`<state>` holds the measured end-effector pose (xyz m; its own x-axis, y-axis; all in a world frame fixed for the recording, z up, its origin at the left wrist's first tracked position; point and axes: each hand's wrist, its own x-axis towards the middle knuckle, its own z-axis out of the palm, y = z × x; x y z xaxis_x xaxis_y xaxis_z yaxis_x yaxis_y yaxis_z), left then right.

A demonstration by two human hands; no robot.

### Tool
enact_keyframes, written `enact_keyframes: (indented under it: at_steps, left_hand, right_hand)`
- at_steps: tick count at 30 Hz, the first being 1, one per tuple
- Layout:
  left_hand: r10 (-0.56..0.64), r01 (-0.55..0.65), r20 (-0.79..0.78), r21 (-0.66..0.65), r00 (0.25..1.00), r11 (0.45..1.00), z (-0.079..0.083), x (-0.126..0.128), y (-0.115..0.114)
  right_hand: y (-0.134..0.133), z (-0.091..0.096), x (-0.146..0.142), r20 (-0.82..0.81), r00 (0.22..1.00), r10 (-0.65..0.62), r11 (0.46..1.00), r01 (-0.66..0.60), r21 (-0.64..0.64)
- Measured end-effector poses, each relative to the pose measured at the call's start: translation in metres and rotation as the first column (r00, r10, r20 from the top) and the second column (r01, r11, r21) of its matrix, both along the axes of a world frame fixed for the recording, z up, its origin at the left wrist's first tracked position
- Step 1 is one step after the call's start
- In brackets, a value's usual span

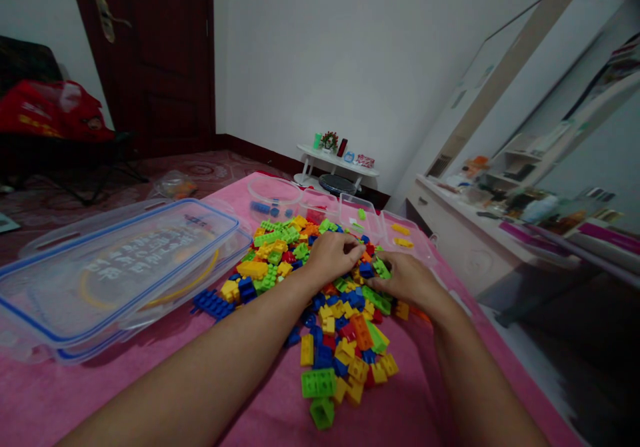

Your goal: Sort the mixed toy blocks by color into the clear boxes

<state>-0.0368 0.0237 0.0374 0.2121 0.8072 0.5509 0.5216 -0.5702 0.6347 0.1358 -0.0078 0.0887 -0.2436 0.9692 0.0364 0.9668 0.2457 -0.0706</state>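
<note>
A heap of toy building bricks (327, 310) in green, yellow, blue, red and orange covers the middle of a pink cloth. Over the far part of the heap is my left hand (334, 257), its fingers curled together; whatever may be in them is hidden. To its right, my right hand (411, 279) has thumb and fingers closed around a green brick (383, 268), just above the pile. A larger green brick (319, 383) lies at the heap's near end.
Behind the heap stand a clear round tub (274, 190) with blue bricks and clear boxes sorted by colour, one with yellow bricks (403, 241). A blue-rimmed lidded plastic box (120, 270) lies at left. A white dresser (450, 223) flanks the right side.
</note>
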Motion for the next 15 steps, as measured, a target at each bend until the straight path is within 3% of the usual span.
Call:
enact_keyframes:
  at_steps: [8,10,15]
  left_hand:
    - [-0.151,0.149,0.117,0.021,0.982,0.989,0.003,0.001,-0.001]
    - [-0.114,0.111,0.164,0.031,0.980,0.993,0.002,0.001,0.001]
    - [0.052,-0.062,0.231,0.036,0.972,0.997,0.003,-0.001,0.007]
  right_hand:
    - [0.008,0.001,-0.003,-0.382,0.924,0.021,0.985,0.046,0.164]
    - [0.005,0.005,0.000,-0.340,0.941,-0.001,0.988,0.053,0.144]
    - [-0.003,0.005,0.009,-0.002,1.000,0.011,0.989,-0.011,-0.148]
